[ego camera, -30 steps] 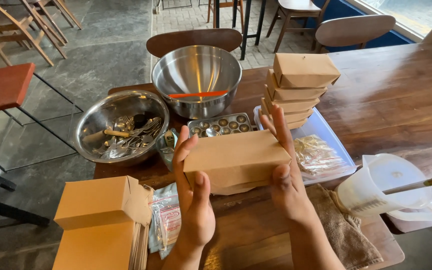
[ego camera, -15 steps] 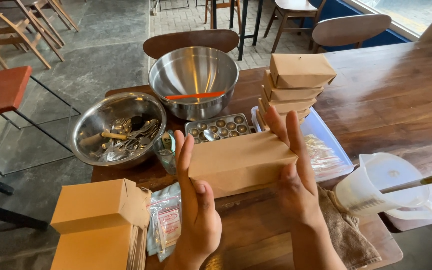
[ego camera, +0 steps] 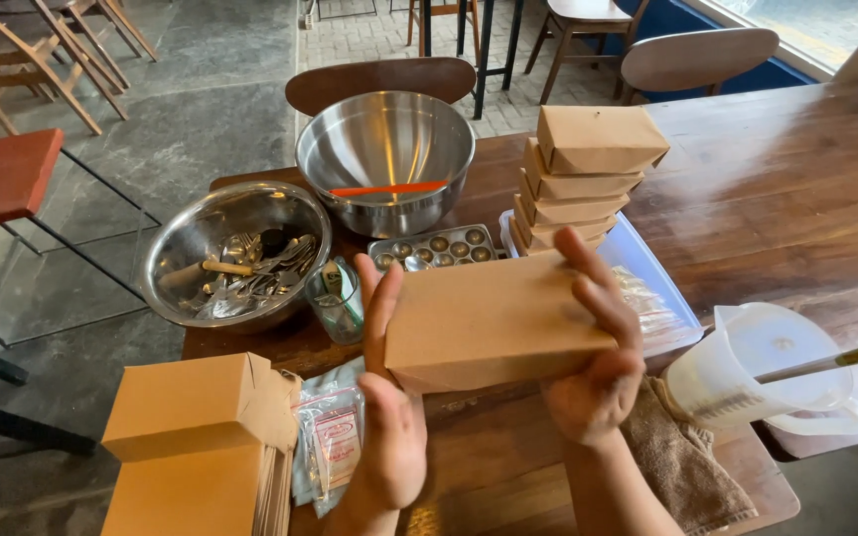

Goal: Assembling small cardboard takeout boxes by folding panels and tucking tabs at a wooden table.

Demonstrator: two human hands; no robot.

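A grey stone floor [ego camera: 201,69] is seen far left; wooden chairs [ego camera: 692,55] are set beyond the brown table [ego camera: 786,189], daylit by a far-right window [ego camera: 806,20].

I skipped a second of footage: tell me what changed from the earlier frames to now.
Little changed. Both hands, left hand and right hand, keep holding the brown box, which tilted slightly and sits a bit lower. The box stack, bowls and pitcher stayed put.
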